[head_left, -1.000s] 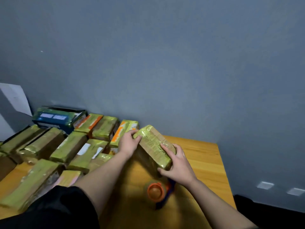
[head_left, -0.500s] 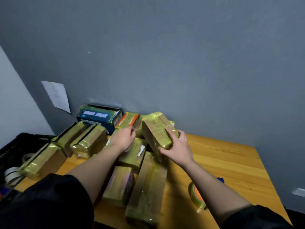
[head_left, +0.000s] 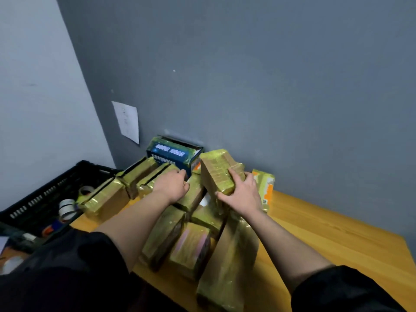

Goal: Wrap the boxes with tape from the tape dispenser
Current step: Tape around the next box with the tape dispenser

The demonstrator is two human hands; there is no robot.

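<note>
Head view looks down past two dark sleeves onto a wooden table [head_left: 326, 239] crowded with taped boxes. Nearest the person, below both wrists, three wrapped parcels lie side by side: a long box [head_left: 227, 266] under the right forearm, a pinkish box [head_left: 191, 246] just left of it, and another brown one [head_left: 163, 235] under the left forearm.

Farther in, the right hand [head_left: 242, 194] grips a tape-wrapped box [head_left: 219, 172] — fingers curled over its right edge, thumb against its near lower corner — and holds it tilted up on end above the pile. Just right of those fingers stands a green-and-orange box [head_left: 265, 188], touching or nearly touching the back of the hand.

The left hand [head_left: 172, 184] rests palm down on the boxes to the left of the held one, its fingers bent forward over a flat wrapped box [head_left: 193, 194]; whether they actually grip anything I cannot tell. Left of that hand a row of wrapped boxes [head_left: 135, 176] runs toward a black crate [head_left: 45, 194] off the table's edge, holding tape rolls [head_left: 66, 207].

Beyond the fingertips, against the grey wall, sits a blue printed box [head_left: 173, 154], and a paper sheet [head_left: 127, 121] is stuck on the wall above it.
</note>
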